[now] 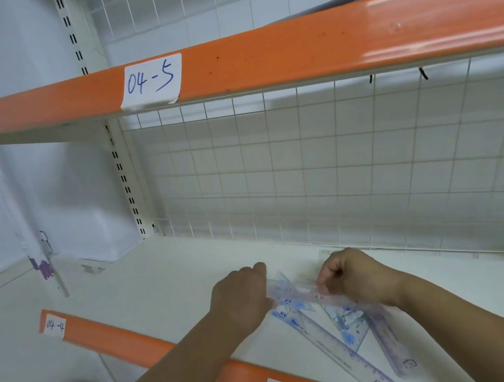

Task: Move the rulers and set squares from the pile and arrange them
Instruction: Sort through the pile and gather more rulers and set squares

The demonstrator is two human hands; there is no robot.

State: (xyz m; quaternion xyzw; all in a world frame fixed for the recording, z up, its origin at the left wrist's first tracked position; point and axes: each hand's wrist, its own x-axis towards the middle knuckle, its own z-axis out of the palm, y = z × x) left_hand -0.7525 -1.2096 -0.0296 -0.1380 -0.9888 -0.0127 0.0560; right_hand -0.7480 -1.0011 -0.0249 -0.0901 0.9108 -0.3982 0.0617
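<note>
- Holding one clear ruler [294, 293] across both hands, just over the pile [346, 339] near the front of shelf 04-4 [160, 284], right of centre.
- Left hand [243, 302] pinching the left end; right hand [356, 276] curled round the right part, exact finger contact hidden.
- Lift level and straight up, without dragging the set square [348, 323] and long ruler [335, 353] underneath.
- Set down on bare shelf to the left, edge parallel to the orange front lip [129, 342].
- Probably slick plastic: grip by edges, not faces.
</note>
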